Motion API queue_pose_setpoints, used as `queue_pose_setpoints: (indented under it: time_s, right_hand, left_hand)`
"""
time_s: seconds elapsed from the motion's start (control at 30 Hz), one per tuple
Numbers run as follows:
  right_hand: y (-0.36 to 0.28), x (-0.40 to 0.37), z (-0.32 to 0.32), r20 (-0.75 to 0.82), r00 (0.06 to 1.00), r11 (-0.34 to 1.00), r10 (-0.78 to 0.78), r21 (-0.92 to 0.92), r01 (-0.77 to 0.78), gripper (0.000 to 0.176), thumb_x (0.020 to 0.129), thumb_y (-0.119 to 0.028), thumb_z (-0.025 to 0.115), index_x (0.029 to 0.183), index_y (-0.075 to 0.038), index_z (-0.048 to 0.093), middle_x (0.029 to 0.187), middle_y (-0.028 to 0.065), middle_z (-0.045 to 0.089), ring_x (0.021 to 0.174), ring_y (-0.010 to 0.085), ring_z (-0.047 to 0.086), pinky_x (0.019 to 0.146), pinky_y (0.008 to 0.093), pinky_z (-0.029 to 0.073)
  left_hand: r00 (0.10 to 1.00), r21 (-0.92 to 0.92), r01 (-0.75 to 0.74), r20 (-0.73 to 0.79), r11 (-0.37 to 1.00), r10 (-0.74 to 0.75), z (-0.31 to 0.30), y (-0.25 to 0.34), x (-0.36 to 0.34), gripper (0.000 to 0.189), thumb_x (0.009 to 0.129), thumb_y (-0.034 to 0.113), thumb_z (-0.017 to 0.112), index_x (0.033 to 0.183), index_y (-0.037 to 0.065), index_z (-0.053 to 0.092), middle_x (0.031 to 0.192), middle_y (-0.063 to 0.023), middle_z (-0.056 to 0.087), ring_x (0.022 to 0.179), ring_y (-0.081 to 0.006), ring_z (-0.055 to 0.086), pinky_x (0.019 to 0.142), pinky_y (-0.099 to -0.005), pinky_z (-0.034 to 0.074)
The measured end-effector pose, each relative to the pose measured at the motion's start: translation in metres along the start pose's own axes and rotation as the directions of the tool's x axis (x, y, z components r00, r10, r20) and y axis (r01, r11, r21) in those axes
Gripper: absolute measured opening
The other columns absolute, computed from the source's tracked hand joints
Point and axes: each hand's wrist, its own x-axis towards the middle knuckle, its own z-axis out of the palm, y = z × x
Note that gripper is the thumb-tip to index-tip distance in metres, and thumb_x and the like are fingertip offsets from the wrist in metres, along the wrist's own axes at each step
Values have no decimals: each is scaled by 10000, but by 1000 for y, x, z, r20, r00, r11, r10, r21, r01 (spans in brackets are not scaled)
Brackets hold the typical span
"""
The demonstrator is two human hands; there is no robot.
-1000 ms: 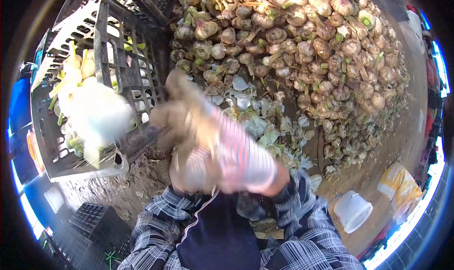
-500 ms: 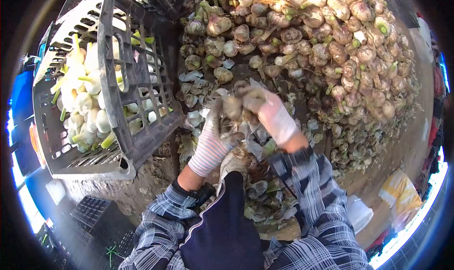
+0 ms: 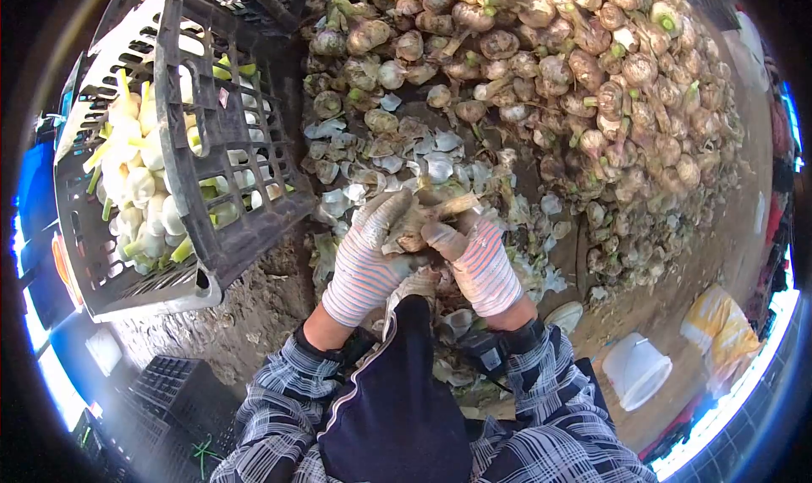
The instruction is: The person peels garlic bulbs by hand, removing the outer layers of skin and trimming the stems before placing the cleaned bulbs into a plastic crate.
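Between my two gloved hands is a garlic bulb [image 3: 411, 231] with brownish loose skin and a cut stem pointing to the right. My left hand [image 3: 365, 259], in a striped glove with a soiled fingertip area, is closed around the bulb's left side. From the right, my right hand [image 3: 480, 261] pinches at the bulb near the base of its stem, fingers bent. Parts of the bulb are hidden behind the fingers. Loose papery garlic skins [image 3: 440, 166] lie just beyond and around the hands.
A large pile of unpeeled garlic [image 3: 584, 85] spreads over the back and right. To the left, a tilted black plastic crate [image 3: 190, 255] holds cleaned white garlic bulbs [image 3: 139, 183]. A white bucket [image 3: 639, 371] and a yellow-white sack [image 3: 719, 326] stand at right.
My right hand has come down and nearer my body, turning its striped back upward. The left hand has lowered slightly, and the garlic bulb is now clearer between them. The view has shifted a little.
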Motion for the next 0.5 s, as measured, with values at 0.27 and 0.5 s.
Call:
queue_pose_setpoints:
  time_s: [0.27, 0.5]
  right_hand:
    - [33, 3, -29, 296, 865, 526, -405, -699, 485, 144, 842, -48, 646, 967, 7, 690, 951, 145, 694, 876, 281, 670, 762, 356, 531]
    - [37, 3, -7, 57, 959, 854, -277, -444, 273, 203, 829, -16, 619, 1024, 6, 673, 966, 157, 681, 882, 290, 661, 783, 379, 526]
  left_hand:
    - [860, -563, 510, 343, 650, -378, -10, -2, -1, 704, 722, 209, 793, 1332, -26, 532, 1112, -88, 656, 1012, -184, 623, 895, -308, 512]
    - [774, -798, 590, 518, 120, -363, 1, -24, -18, 550, 873, 480, 620, 1157, 10, 608, 873, -80, 666, 693, -166, 625, 565, -278, 490]
